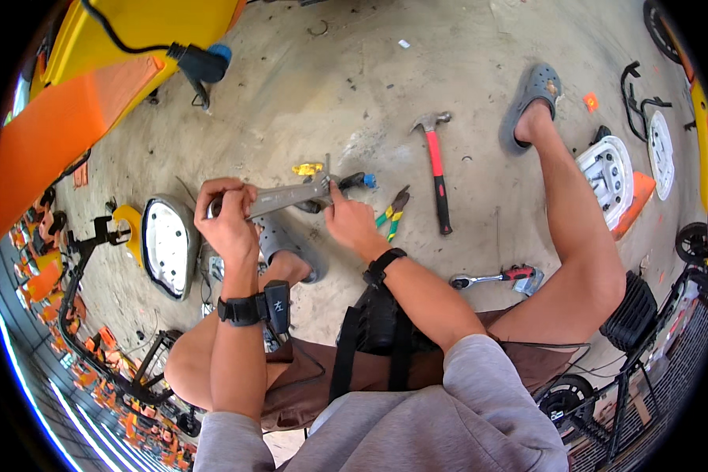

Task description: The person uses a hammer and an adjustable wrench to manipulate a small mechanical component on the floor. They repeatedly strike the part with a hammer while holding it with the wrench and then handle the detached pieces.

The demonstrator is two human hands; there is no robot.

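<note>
My left hand is closed round the handle of a long silver wrench, held roughly level above the floor. The wrench's head points right, and a thin metal piece sticks up beside it. My right hand has its index finger stretched out onto that head; its other fingers are partly hidden. Beneath and beyond the head lie a black part with a blue end and a small yellow item. Pliers with green-and-yellow handles rest just right of my right hand.
A claw hammer and a ratchet wrench lie to the right. White-lined shells are on both sides. Yellow and orange bodywork looms at upper left. A black wheeled frame stands at lower right. My feet flank the tools.
</note>
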